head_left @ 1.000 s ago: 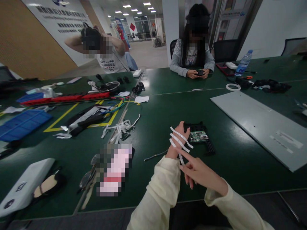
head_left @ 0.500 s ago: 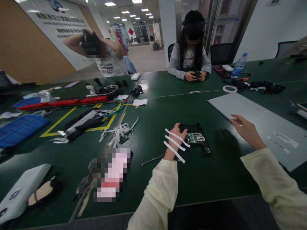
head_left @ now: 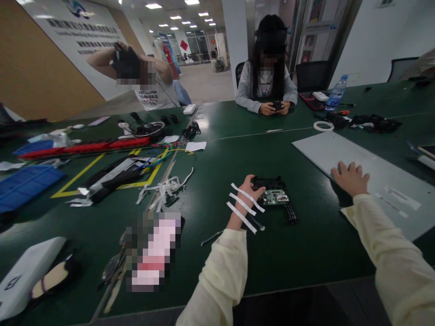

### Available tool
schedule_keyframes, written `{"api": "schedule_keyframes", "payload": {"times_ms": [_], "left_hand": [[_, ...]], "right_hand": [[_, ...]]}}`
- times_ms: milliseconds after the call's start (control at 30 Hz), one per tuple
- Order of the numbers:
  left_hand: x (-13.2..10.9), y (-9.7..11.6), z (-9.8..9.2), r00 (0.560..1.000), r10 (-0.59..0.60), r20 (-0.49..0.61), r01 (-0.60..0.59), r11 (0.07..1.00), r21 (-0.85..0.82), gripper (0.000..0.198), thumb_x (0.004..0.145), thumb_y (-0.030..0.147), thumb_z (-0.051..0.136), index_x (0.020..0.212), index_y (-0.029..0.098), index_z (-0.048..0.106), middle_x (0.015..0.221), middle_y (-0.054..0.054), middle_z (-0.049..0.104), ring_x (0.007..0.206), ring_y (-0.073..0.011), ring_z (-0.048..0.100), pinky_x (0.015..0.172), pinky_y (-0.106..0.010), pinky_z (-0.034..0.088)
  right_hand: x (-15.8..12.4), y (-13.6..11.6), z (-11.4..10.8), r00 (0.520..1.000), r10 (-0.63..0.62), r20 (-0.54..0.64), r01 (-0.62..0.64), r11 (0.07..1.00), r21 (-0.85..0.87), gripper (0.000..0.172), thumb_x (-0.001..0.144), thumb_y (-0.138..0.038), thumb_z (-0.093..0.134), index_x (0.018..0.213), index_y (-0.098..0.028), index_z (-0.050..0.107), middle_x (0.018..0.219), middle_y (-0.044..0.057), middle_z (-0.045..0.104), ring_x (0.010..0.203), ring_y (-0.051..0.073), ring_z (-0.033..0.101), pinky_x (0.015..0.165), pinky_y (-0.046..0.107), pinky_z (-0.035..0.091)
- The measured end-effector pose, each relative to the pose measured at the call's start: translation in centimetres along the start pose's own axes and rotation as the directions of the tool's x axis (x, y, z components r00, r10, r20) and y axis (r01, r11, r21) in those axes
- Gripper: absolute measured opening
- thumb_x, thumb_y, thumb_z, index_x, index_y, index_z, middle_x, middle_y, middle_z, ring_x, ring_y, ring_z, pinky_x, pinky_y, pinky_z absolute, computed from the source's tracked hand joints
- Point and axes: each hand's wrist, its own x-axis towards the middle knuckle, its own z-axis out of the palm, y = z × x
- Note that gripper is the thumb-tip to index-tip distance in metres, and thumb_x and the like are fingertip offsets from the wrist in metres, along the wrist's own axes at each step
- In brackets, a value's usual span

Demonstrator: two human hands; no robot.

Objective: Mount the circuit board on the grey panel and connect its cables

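Observation:
My left hand (head_left: 245, 194) rests on the green table (head_left: 306, 244) with its fingers closed on the left edge of a black frame (head_left: 272, 183) that carries a small green circuit board (head_left: 276, 197). Three white tape strips (head_left: 243, 204) are stuck across the back of that hand. My right hand (head_left: 350, 177) lies on the near edge of a large grey panel (head_left: 367, 174) at the right, fingers flat and a little apart, holding nothing.
White strip scraps (head_left: 163, 188) and coloured cables (head_left: 159, 154) lie left of centre. A tape roll (head_left: 322, 126) and water bottle (head_left: 335, 95) stand at the far right. Two people sit across the table, one holding a phone (head_left: 277, 105). A white case (head_left: 27, 271) sits near left.
My right hand left the tape strips on my left wrist, swung out to the right and came down on the grey panel. My left hand stays on the black frame.

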Motion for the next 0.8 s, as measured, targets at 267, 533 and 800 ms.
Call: {"api": "schedule_keyframes", "payload": {"times_ms": [267,533,800], "left_hand": [[0.3,0.2,-0.2,0.984,-0.114,0.137,0.152,0.937,-0.313,0.055,0.073,0.029,0.072,0.118,0.021,0.041,0.083,0.0,0.065,0.048,-0.0068,0.056,0.041,-0.016,0.043],[0.3,0.5,-1.2,0.994,-0.061,0.092,0.095,0.891,-0.443,0.059,0.068,0.032,0.076,0.116,0.021,0.043,0.078,-0.002,0.066,0.048,-0.0099,0.059,0.036,-0.015,0.043],[0.6,0.8,-2.1,0.996,-0.06,0.069,0.085,0.877,-0.473,0.063,0.067,0.035,0.077,0.119,0.022,0.043,0.083,-0.004,0.069,0.049,-0.0113,0.06,0.037,-0.016,0.044]], "right_hand": [[-0.9,-0.5,-0.4,0.997,-0.028,-0.079,0.024,0.999,-0.044,0.058,0.092,-0.052,0.023,0.131,-0.017,0.046,0.132,0.024,0.042,0.121,0.042,0.035,0.088,0.061,0.032],[-2.1,-1.7,-0.2,0.99,-0.137,-0.025,0.136,0.99,-0.043,0.065,0.089,-0.06,0.024,0.138,-0.021,0.041,0.139,0.019,0.038,0.123,0.04,0.036,0.091,0.06,0.033],[-4.8,-3.5,-0.7,0.941,-0.337,0.001,0.337,0.941,0.001,0.067,0.089,-0.063,0.023,0.142,-0.024,0.037,0.145,0.015,0.035,0.13,0.042,0.03,0.096,0.062,0.032]]}}
